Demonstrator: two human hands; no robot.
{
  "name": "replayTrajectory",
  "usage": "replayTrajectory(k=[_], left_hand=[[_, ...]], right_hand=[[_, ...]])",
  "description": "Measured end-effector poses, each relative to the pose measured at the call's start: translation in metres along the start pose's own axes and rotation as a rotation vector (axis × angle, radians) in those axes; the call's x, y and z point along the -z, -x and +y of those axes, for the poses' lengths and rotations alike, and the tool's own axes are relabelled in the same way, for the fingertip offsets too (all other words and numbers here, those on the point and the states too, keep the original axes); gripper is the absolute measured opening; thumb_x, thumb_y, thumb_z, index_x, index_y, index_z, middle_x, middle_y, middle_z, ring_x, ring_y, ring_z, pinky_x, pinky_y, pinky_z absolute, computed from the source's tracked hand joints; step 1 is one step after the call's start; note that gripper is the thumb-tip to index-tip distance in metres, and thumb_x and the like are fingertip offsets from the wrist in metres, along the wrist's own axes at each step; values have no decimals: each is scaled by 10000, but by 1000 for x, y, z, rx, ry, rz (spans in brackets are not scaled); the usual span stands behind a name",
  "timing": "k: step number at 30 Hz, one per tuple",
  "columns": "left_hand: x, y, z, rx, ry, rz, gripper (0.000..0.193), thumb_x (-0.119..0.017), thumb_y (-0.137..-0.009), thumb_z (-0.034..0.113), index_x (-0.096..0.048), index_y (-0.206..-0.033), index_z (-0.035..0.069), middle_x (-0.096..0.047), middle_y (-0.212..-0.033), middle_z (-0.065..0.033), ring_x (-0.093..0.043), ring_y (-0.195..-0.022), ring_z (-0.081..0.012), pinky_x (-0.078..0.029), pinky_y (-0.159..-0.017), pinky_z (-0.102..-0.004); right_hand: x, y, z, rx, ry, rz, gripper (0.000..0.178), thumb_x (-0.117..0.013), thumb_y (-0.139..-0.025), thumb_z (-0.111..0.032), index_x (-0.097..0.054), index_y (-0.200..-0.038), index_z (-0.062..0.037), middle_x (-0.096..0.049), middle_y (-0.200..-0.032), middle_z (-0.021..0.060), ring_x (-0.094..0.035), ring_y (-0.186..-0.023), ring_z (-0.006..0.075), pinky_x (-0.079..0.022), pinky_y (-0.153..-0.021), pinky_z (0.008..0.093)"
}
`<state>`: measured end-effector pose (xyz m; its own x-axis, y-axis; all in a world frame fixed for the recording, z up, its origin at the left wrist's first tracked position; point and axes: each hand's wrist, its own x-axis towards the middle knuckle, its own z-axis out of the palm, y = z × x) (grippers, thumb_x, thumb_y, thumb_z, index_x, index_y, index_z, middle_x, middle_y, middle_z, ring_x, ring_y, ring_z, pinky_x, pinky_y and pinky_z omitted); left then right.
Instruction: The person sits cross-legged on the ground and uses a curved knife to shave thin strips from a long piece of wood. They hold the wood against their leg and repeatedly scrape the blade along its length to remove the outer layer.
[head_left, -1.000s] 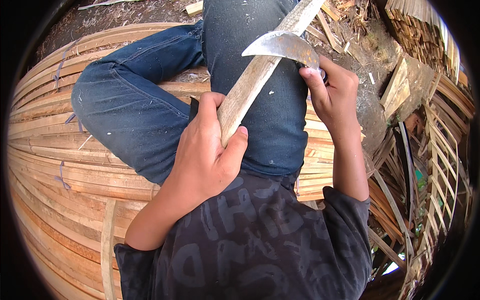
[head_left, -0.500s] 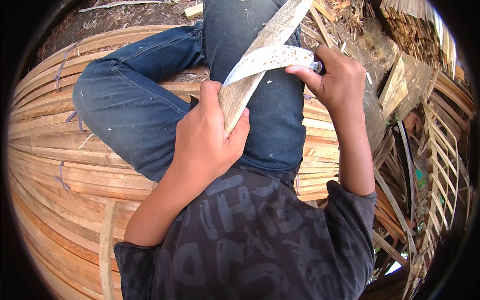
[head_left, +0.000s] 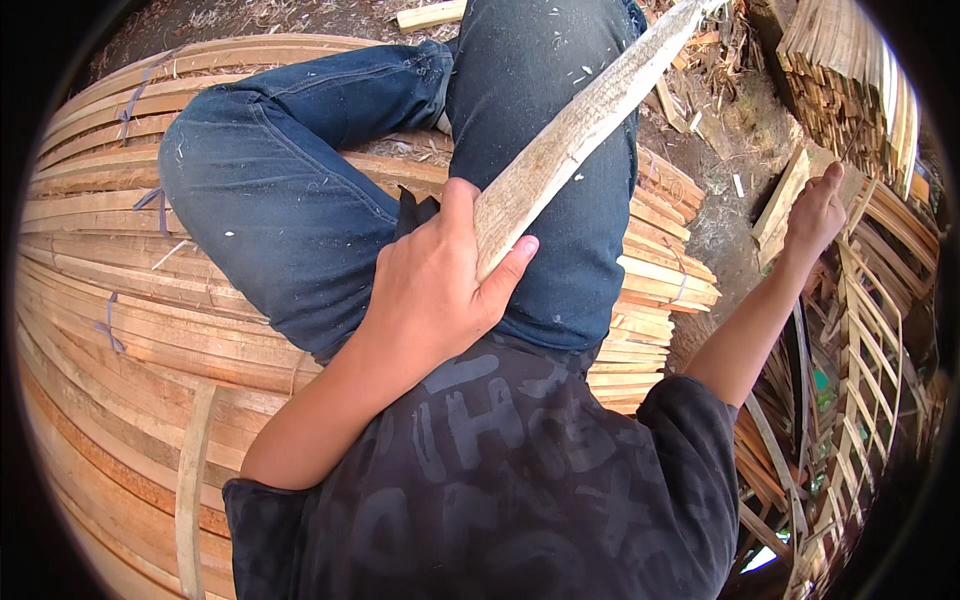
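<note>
My left hand (head_left: 435, 275) is closed round the near end of a rough, pale wooden strip (head_left: 575, 140). The strip slants up to the right across my raised right thigh in blue jeans, and its far end narrows to a point. Out to the right, apart from the strip, is my right hand (head_left: 815, 215), with its fingers curled and its thumb pointing up. The curved knife seen in it half a second ago does not show now, so what the hand holds is hidden.
Bundled wooden slats (head_left: 130, 270) lie under and left of me, tied with purple cord. A slat stack (head_left: 850, 80) stands at the far right. A wood block (head_left: 782, 200) and a woven lattice (head_left: 865, 370) are near my right arm. Shavings litter the ground.
My right hand has swung away to the right, off the strip, and the knife blade has left the wood and gone from sight. My left hand and the strip have shifted slightly right.
</note>
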<state>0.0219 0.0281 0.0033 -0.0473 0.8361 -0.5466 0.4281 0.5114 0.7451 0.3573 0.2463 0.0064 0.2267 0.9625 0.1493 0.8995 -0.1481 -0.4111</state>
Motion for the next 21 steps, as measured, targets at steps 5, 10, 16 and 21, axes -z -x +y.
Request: replayTrajectory(k=[5,10,16,21], left_hand=[[-9,-2,-1,-114,-41,64,480,-580,-895,428,-425,-984,-17,-624,-735,-260,-648,-665,-412,-510,-550,-466],[-7,-8,-8,-191,-236,165,540,-568,-885,491,-426,-983,-20,-615,-718,-244,-640,-641,-406,-492,-507,-457],[-12,-9,-2,-187,-245,219,533,-560,-887,499,-419,-960,-10,-604,-708,-222,-626,-610,-401,-479,-484,-457],[-12,-21,9,-182,-245,236,490,-549,-898,482,-413,-918,12,-603,-719,-199,-631,-613,-395,-493,-482,-453]], right_hand=[[-32,94,-80,418,-50,-371,602,-592,-865,-546,-625,-649,14,-463,-443,71,-472,-420,190,-363,-439,337],[-37,100,-105,644,205,-406,675,-620,-752,-682,-622,-595,-26,-502,-441,112,-574,-446,278,-455,-448,351],[-50,32,-88,801,398,-240,751,-525,-744,-774,-603,-580,-45,-563,-491,109,-610,-494,287,-480,-466,374],[-63,18,-86,754,386,-157,724,-545,-744,-761,-626,-612,-54,-570,-508,126,-623,-534,310,-490,-513,395]])
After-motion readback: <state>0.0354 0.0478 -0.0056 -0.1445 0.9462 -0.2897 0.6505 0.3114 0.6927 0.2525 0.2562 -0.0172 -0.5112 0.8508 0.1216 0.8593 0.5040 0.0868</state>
